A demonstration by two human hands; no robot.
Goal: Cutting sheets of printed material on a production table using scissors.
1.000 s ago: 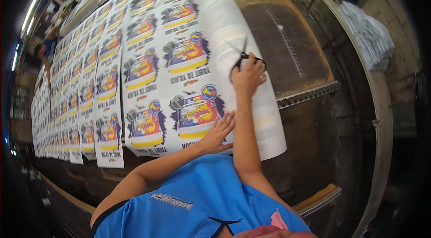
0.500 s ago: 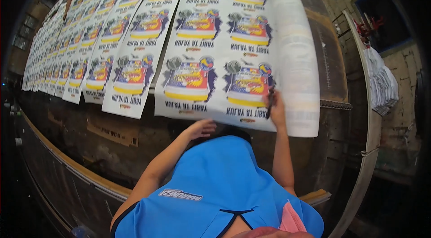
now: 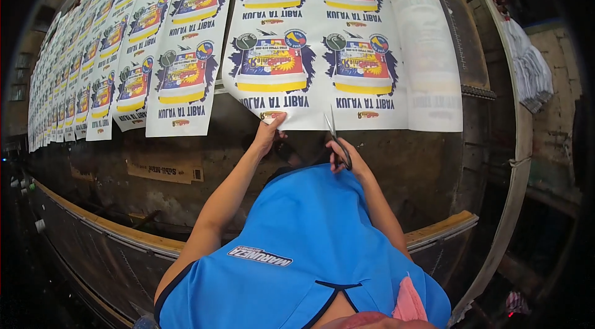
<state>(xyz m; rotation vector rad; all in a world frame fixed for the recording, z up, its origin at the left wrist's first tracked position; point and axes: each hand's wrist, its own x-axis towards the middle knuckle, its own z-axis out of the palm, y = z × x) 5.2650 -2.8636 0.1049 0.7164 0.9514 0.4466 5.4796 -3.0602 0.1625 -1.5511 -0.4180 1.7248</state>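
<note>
A wide white printed sheet (image 3: 322, 62) with colourful blue, yellow and red label prints lies on the long dark table (image 3: 403, 161). My left hand (image 3: 268, 133) pinches the sheet's near edge between thumb and fingers. My right hand (image 3: 344, 156) holds a pair of scissors (image 3: 334, 137) with the blades pointing up at the same near edge, between two prints. My blue shirt fills the lower middle of the view.
Several narrower printed strips (image 3: 183, 75) lie side by side along the table to the left, running far back. A stack of white sheets (image 3: 533, 68) rests on a shelf at the right. The table's wooden front rail (image 3: 443, 226) curves below. A person stands far off at top left.
My right hand came down from the sheet's surface to its near edge with the scissors. My left hand moved from flat on the print to pinching the near edge. The view shifted down.
</note>
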